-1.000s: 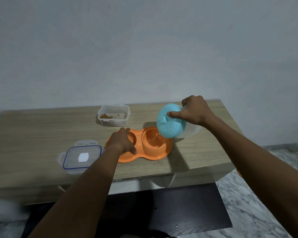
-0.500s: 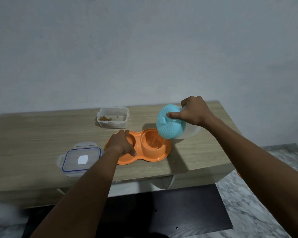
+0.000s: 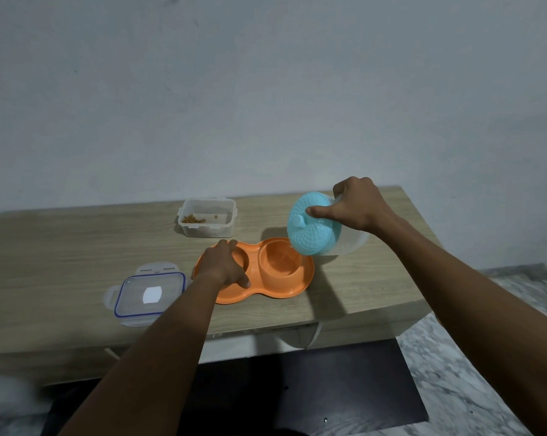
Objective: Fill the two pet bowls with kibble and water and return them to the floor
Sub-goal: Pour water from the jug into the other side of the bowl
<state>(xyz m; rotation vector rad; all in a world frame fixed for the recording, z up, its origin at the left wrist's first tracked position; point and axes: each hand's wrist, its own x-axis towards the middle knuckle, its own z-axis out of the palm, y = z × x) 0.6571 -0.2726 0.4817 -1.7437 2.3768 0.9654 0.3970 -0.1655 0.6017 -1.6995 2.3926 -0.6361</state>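
An orange double pet bowl [image 3: 292,286] lies on the wooden table [image 3: 61,262]. My left hand [image 3: 223,265] rests over its left cup and hides what is inside. My right hand [image 3: 358,206] grips a clear jug with a light-blue lid [image 3: 313,229], tilted steeply over the right cup [image 3: 278,261], thumb pressed on the lid. Water shimmers in the right cup.
A clear container [image 3: 207,217] holding a little kibble stands behind the bowl. Its blue-rimmed lid [image 3: 149,294] lies at the front left. The table's front edge is close to me, with a dark panel [image 3: 344,388] and marble floor [image 3: 454,357] below.
The jug stays tilted over the right cup and the water in that cup has risen slightly. My left hand has not moved.
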